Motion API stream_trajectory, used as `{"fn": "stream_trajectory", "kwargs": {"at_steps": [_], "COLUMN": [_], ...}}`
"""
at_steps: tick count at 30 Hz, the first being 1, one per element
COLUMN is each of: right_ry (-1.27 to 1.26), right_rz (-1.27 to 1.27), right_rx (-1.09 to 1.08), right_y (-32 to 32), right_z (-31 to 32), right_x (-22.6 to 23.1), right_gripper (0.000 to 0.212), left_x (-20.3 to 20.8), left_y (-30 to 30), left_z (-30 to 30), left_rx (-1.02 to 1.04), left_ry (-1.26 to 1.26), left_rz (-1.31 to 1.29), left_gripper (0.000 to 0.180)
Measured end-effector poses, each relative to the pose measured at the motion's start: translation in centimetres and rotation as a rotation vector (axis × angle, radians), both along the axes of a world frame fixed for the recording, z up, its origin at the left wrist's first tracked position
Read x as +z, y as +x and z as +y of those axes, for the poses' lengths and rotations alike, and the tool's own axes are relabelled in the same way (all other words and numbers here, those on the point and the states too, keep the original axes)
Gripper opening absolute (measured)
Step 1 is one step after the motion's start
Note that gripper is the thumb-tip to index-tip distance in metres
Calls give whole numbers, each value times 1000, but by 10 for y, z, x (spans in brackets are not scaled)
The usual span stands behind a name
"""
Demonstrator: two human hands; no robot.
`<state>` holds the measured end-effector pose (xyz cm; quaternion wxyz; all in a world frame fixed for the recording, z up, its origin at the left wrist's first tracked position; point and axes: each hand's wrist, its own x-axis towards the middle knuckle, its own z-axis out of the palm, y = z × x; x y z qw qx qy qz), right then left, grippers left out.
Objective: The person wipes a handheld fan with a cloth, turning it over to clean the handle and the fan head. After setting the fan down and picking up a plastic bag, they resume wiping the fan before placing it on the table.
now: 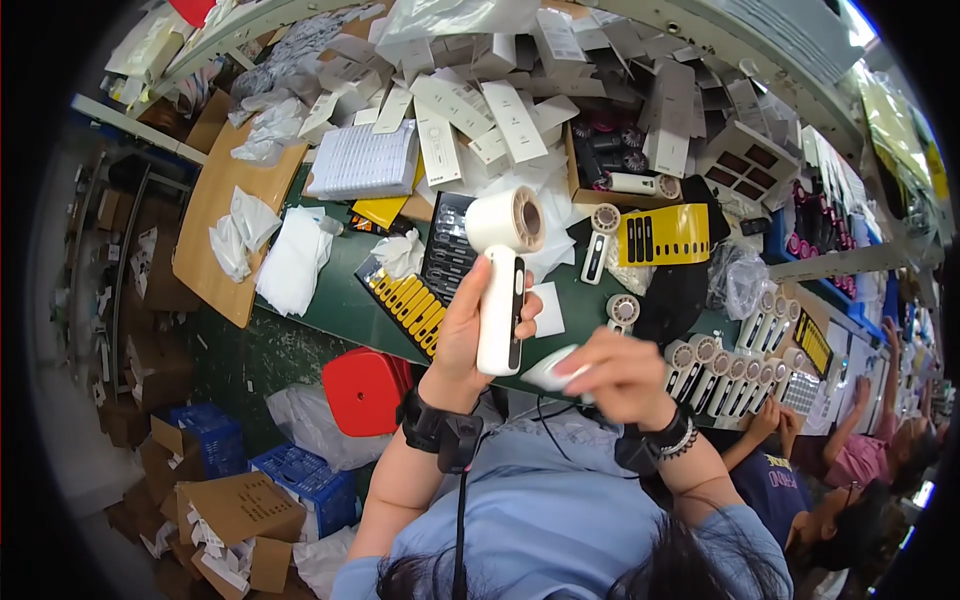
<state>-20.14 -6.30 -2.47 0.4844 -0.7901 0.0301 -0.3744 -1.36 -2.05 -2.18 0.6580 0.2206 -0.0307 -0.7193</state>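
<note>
My left hand (458, 335) is wrapped round the handle of a white handheld fan (500, 310), shaped like a small hair dryer. Its round hollow head points up and to the right, and a dark strip runs down the handle. My right hand (628, 372), smeared by motion, pinches a white cloth (556, 370) just right of the handle's lower end, apart from it. Beyond my hands, a similar fan (599, 243) lies on the green table (345, 300), beside a yellow sheet of dark strips (664, 235).
White boxes (515, 120) pile up at the back. Several white fans (725, 375) stand in rows at right, near co-workers (800, 490). A red stool (366, 392) and open cardboard box (240, 515) are at lower left. A metal shelf bar (690, 35) crosses overhead.
</note>
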Motion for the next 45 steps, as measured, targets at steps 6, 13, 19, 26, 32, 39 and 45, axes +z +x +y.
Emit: {"fn": "stream_trajectory", "kwargs": {"at_steps": [6,13,19,26,32,39,45], "right_ry": [557,-165,-203,-70,514,105,-175], "right_rz": [-171,59,-4,33,153,-99,88], "right_rx": [-387,-364,-280,-78,-231,-597,-520], "right_y": [36,95,108,103,99,151,153], "right_z": [-3,-26,31,47,13,-10,38], "right_x": [31,29,14,2,42,37,30], "right_gripper": [14,20,26,24,26,26,22], "left_x": [2,6,-7,-12,8,15,-4], "left_y": [9,24,55,71,85,79,104], "left_z": [3,8,13,4,5,10,15], "left_rx": [-28,-43,-100,-94,-125,-111,-98], "left_ry": [-25,11,-88,-59,-49,52,-126], "left_rz": [-89,-89,-6,117,1,-204,-211], "left_gripper": [40,44,46,52,56,56,54]}}
